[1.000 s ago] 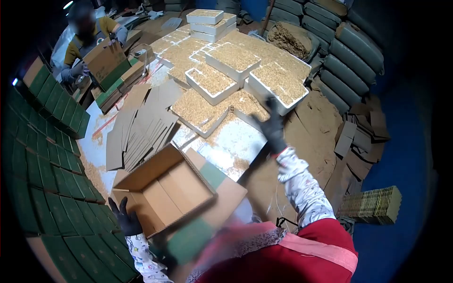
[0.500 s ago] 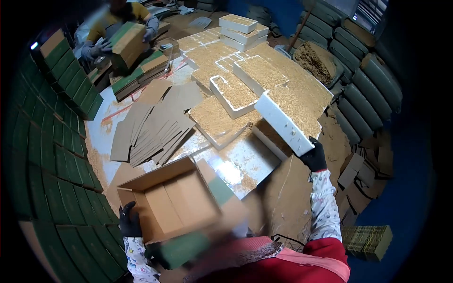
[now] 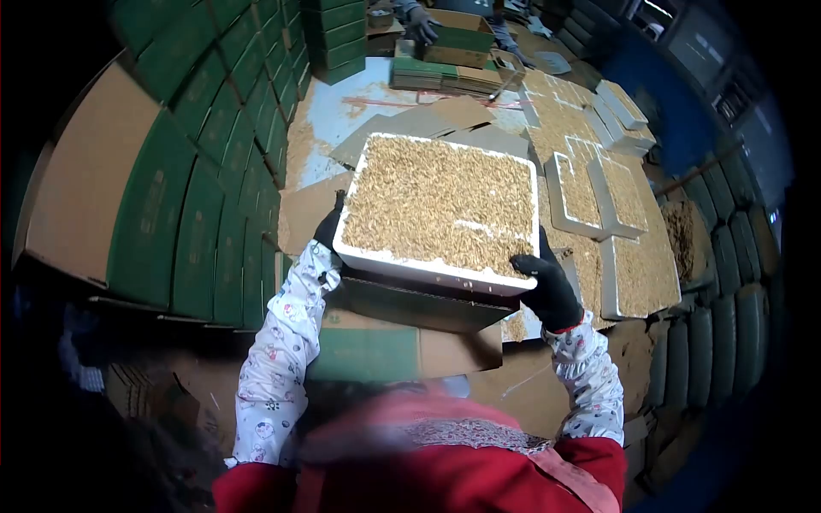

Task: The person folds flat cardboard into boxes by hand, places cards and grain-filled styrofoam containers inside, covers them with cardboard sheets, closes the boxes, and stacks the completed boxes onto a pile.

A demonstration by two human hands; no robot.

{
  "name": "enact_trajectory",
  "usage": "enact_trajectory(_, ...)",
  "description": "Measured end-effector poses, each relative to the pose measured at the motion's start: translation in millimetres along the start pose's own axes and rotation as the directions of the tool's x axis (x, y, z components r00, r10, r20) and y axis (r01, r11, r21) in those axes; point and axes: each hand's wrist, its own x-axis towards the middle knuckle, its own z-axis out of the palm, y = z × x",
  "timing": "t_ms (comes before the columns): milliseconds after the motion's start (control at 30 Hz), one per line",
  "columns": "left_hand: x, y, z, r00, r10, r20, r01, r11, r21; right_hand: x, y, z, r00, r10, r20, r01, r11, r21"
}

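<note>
I hold a white foam tray [image 3: 440,275] level above an open cardboard box, its top covered with loose tan bits that look like husks or shavings. My left hand [image 3: 330,222], in a black glove, grips the tray's left side, mostly hidden behind it. Also black-gloved, my right hand [image 3: 549,286] is closed on the right front corner, thumb on the rim. The green-sided cardboard box [image 3: 419,303] lies directly below the tray, with one flap [image 3: 363,352] folded out toward me. Whether the tray touches the box is hidden.
More husk-covered white trays [image 3: 575,195] stand to the right, some stacked [image 3: 623,115]. Flat cardboard sheets [image 3: 453,115] lie behind the box. Green cartons [image 3: 154,205] are piled at left. Across the table, a co-worker's gloved hand [image 3: 421,26] is beside another carton [image 3: 459,38].
The white tray has moved from the right to over the cardboard box, now with its husk-covered top showing. My left hand has gone from the box edge to the tray. The view has turned left.
</note>
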Motion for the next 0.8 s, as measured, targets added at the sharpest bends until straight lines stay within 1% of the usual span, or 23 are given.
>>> enact_trajectory(33, 6, -5, -17, 0.998, -0.033, 0.051, 0.032, 0.999, 0.011, -3, -10, 23, 0.965, 0.229, -0.123, -0.166, 0.907, 0.387)
enact_trajectory(67, -26, 4, 67, 0.982, -0.032, -0.188, 0.056, 0.991, 0.125, -11, 4, 13, 0.974, 0.171, -0.15, -0.159, 0.983, 0.088)
enact_trajectory(100, -14, -4, 38, 0.981, -0.006, -0.193, 0.053, 0.97, 0.236, -18, 9, 15, 0.972, 0.176, -0.157, -0.177, 0.984, 0.009)
enact_trajectory(133, -9, -17, 22, 0.96, 0.259, -0.102, -0.163, 0.82, 0.549, -26, 14, 17, 0.97, 0.182, -0.163, -0.195, 0.978, -0.07)
enact_trajectory(167, -12, -21, 28, 0.926, 0.379, -0.006, -0.235, 0.587, 0.775, -27, 3, 32, 0.951, 0.264, -0.162, -0.253, 0.964, 0.087)
enact_trajectory(200, -16, -24, 34, 0.868, 0.489, 0.09, -0.258, 0.289, 0.922, -25, 2, 36, 0.957, 0.245, -0.157, -0.239, 0.969, 0.059)
enact_trajectory(233, -27, -20, 52, 0.858, 0.497, 0.128, -0.164, 0.03, 0.986, -23, 9, 26, 0.957, 0.237, -0.165, -0.256, 0.961, -0.106)
enact_trajectory(300, -27, -31, 23, 0.865, 0.447, 0.228, -0.25, -0.009, 0.968, -15, 22, 14, 0.965, 0.23, -0.123, -0.255, 0.933, -0.253)
enact_trajectory(333, -41, -26, 42, 0.897, 0.405, 0.18, -0.207, 0.024, 0.978, -12, 41, -10, 0.905, 0.419, -0.077, -0.422, 0.861, -0.283)
enact_trajectory(367, -50, -20, 58, 0.924, 0.358, 0.134, -0.164, 0.053, 0.985, -8, 33, 2, 0.885, 0.446, -0.132, -0.449, 0.744, -0.495)
enact_trajectory(400, -56, -9, 61, 0.891, 0.387, 0.236, -0.303, 0.121, 0.945, -12, 61, -21, 0.968, 0.232, -0.093, -0.213, 0.573, -0.792)
enact_trajectory(433, -54, 1, 58, 0.897, 0.372, 0.24, -0.303, 0.12, 0.945, -16, 89, -46, 0.999, 0.04, 0.025, 0.014, 0.27, -0.963)
enact_trajectory(467, -48, 13, 54, 0.929, 0.362, -0.077, -0.151, 0.561, 0.814, -18, 80, -28, 0.997, 0.079, -0.023, -0.037, 0.191, -0.981)
enact_trajectory(500, -39, 27, 48, 0.91, 0.205, -0.361, -0.008, 0.878, 0.478, -16, 72, -18, 0.996, 0.077, -0.041, -0.055, 0.199, -0.979)
enact_trajectory(533, -17, 38, 3, 0.863, 0.393, -0.319, -0.018, 0.654, 0.756, -8, 65, -12, 0.981, 0.193, -0.032, -0.06, 0.144, -0.988)
enact_trajectory(567, 11, 42, -60, 0.811, 0.549, -0.205, 0.003, 0.346, 0.938, 1, 77, -22, 0.952, 0.301, 0.053, 0.04, 0.05, -0.998)
enact_trajectory(600, 34, 44, -113, 0.776, 0.575, -0.26, 0.125, 0.264, 0.957, 10, 89, -32, 0.903, 0.406, 0.139, 0.162, -0.023, -0.987)
enact_trajectory(633, 51, 48, -145, 0.738, 0.605, -0.3, 0.245, 0.175, 0.954, 19, 101, -42, 0.838, 0.5, 0.22, 0.29, -0.066, -0.955)
enact_trajectory(667, 53, 53, -141, 0.762, 0.573, -0.302, 0.399, -0.048, 0.916, 18, 110, -41, 0.863, 0.493, 0.11, 0.164, -0.068, -0.984)
enact_trajectory(700, 55, 58, -136, 0.785, 0.542, -0.301, 0.506, -0.279, 0.816, 23, 117, -35, 0.876, 0.482, -0.007, 0.031, -0.071, -0.997)
enact_trajectory(733, 57, 65, -179, 0.789, 0.561, -0.25, 0.502, -0.355, 0.789, 26, 96, -15, 0.916, 0.379, -0.134, -0.105, -0.097, -0.99)
enact_trajectory(767, 64, 63, -220, 0.804, 0.562, -0.192, 0.484, -0.432, 0.761, 30, 72, 5, 0.954, 0.238, -0.182, -0.148, -0.154, -0.977)
enact_trajectory(800, 61, 72, -166, 0.721, 0.48, -0.499, 0.662, -0.267, 0.7, 28, 46, 11, 0.99, 0.008, -0.138, -0.138, -0.019, -0.99)
